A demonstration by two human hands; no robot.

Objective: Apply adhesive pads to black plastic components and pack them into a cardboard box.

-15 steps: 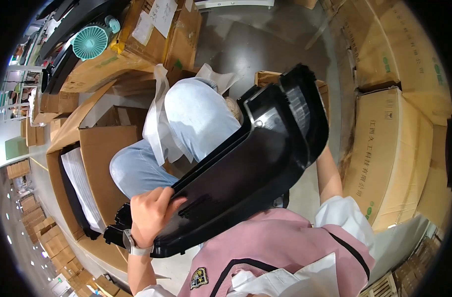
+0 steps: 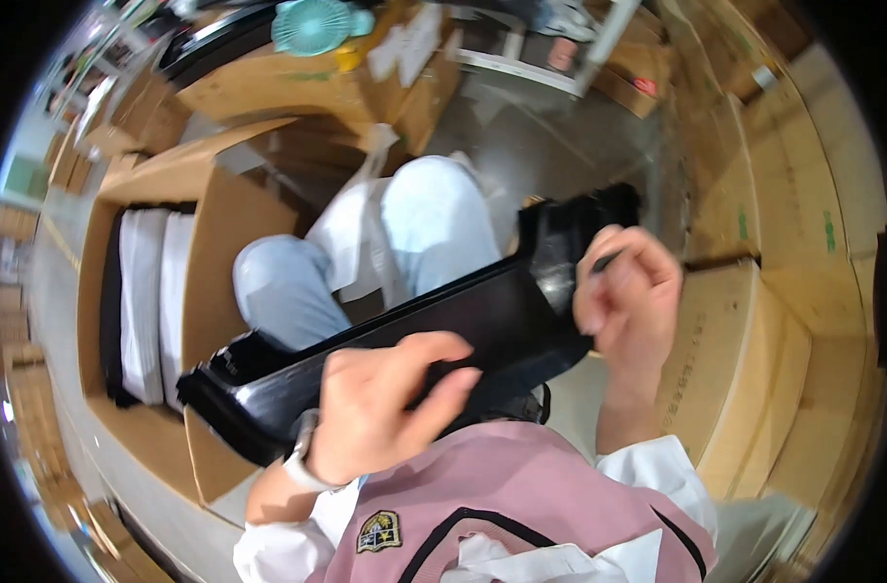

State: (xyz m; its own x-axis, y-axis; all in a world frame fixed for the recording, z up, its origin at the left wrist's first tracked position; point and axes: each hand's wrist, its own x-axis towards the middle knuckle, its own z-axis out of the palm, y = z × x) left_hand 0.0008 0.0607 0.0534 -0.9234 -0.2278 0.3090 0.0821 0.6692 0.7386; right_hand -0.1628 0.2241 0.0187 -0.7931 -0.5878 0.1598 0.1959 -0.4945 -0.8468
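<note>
A long, glossy black plastic panel (image 2: 492, 316) with shaped ends lies across my lap, tilted up toward the right. Over its near middle part is my left hand (image 2: 390, 403), wearing a pale wristband or watch (image 2: 306, 457). Its thumb and forefinger are apart with nothing between them; whether the palm touches the panel is hard to see. Beside the panel's right end, my right hand (image 2: 633, 296) is raised, its fingers closed on a small black piece (image 2: 607, 260). That piece is slightly blurred and mostly covered by the fingers.
On my left stands an open cardboard box (image 2: 205, 321) with white-wrapped panels (image 2: 147, 306) upright inside. Large cartons (image 2: 730, 379) line the right side. Ahead, a turquoise fan (image 2: 317, 26) sits on another carton (image 2: 269, 102), near a white metal frame (image 2: 521, 70). White wrapping (image 2: 366, 243) hangs by my knees.
My left hand has let go of the panel's left edge and moved right over it. The right hand has come from behind the panel into view, pinching a small black piece. The panel lies lower.
</note>
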